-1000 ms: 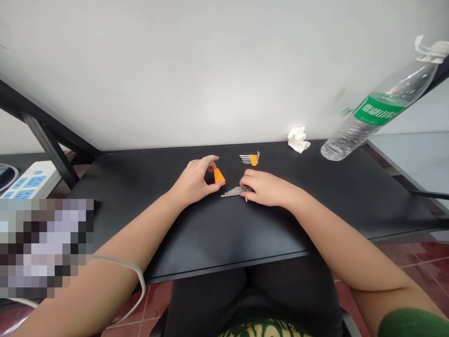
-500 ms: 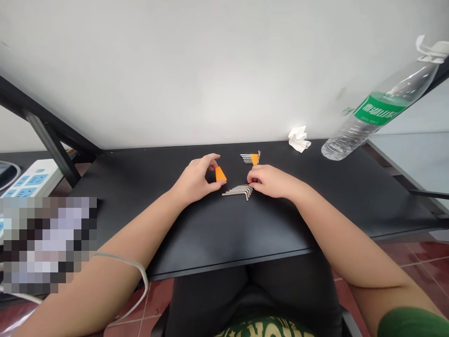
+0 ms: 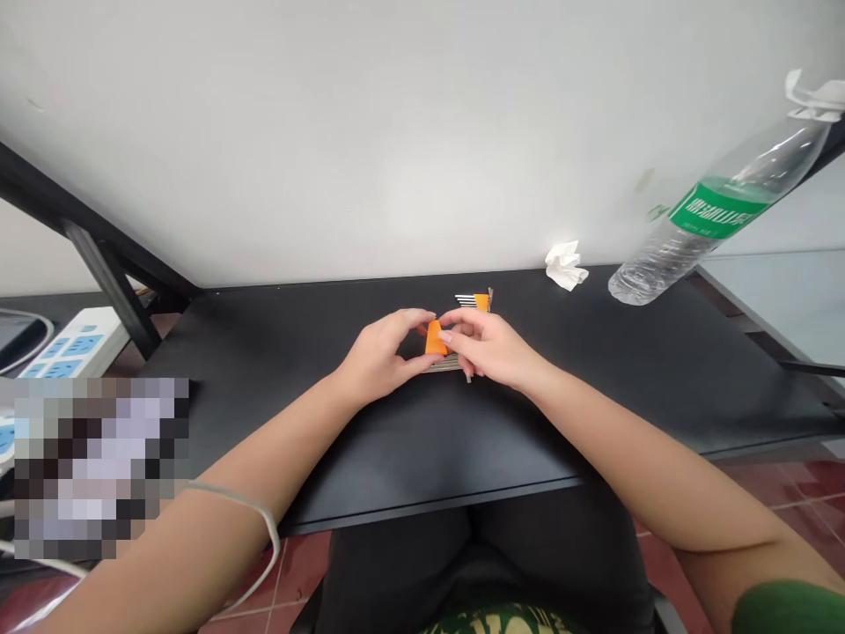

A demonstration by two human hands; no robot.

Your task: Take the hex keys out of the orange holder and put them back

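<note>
My left hand (image 3: 383,357) pinches a small orange holder (image 3: 434,337) between thumb and fingers, just above the black table (image 3: 277,352). My right hand (image 3: 492,348) has come up against the same holder, its fingertips touching the holder's right side. Under both hands lies a loose row of silver hex keys (image 3: 450,364), partly hidden by the fingers. A second set of hex keys in an orange holder (image 3: 476,301) rests behind my right hand, near the wall.
A crumpled white tissue (image 3: 565,266) lies at the table's back right. A clear water bottle with a green label (image 3: 700,229) stands at the right edge. A white power strip (image 3: 62,345) sits at the left, behind a black frame strut (image 3: 112,286).
My left hand carried the orange holder to the right, over the loose hex keys. My right hand lifted off the keys and moved left to meet the holder.
</note>
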